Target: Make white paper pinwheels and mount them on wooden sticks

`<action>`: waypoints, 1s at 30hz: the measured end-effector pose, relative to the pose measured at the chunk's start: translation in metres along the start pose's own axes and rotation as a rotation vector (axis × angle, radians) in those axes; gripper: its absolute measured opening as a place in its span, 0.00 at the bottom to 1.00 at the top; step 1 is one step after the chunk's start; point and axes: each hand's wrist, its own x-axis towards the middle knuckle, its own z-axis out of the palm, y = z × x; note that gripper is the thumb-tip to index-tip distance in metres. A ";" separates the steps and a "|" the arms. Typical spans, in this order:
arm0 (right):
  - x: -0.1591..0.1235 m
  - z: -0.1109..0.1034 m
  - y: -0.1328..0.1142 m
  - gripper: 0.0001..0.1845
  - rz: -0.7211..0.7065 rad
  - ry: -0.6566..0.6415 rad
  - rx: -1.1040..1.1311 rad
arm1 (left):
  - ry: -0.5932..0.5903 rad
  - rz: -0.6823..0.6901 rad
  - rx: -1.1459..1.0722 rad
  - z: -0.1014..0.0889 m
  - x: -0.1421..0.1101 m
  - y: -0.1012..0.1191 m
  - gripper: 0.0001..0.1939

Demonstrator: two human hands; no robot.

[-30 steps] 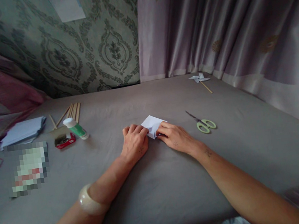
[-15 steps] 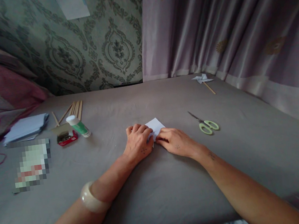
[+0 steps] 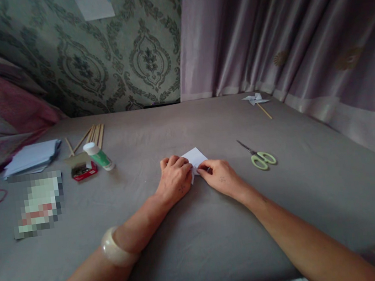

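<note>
The folded white paper (image 3: 195, 157) lies on the gray cloth-covered counter (image 3: 200, 240), between the two hands and slightly beyond them, its far corner pointing toward the patterned wall (image 3: 141, 50). The left hand (image 3: 175, 179) rests over the paper's left side with its fingers bent and close together, covering that part. The right hand (image 3: 218, 175) touches the near right edge, thumb and forefinger pinching the paper there; a small white tip shows below, between the hands. The green-handled scissors (image 3: 258, 155) lie to the right, apart from the right hand, blades pointing far and left. At far right is a paper pinwheel (image 3: 257, 99) on a stick. To the left are a glue bottle (image 3: 99, 156), a red box (image 3: 84, 171), wooden sticks (image 3: 96, 135) and a stack of paper (image 3: 32, 157).
</note>
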 end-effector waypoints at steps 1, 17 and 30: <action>0.000 0.001 0.000 0.08 0.011 0.011 0.009 | -0.001 0.000 0.004 0.000 0.000 0.000 0.10; 0.005 0.009 0.000 0.06 0.118 0.114 0.003 | -0.025 -0.008 0.020 0.000 0.000 0.001 0.10; 0.009 0.013 0.004 0.10 0.162 0.146 0.012 | -0.009 -0.003 0.014 0.003 -0.001 0.000 0.10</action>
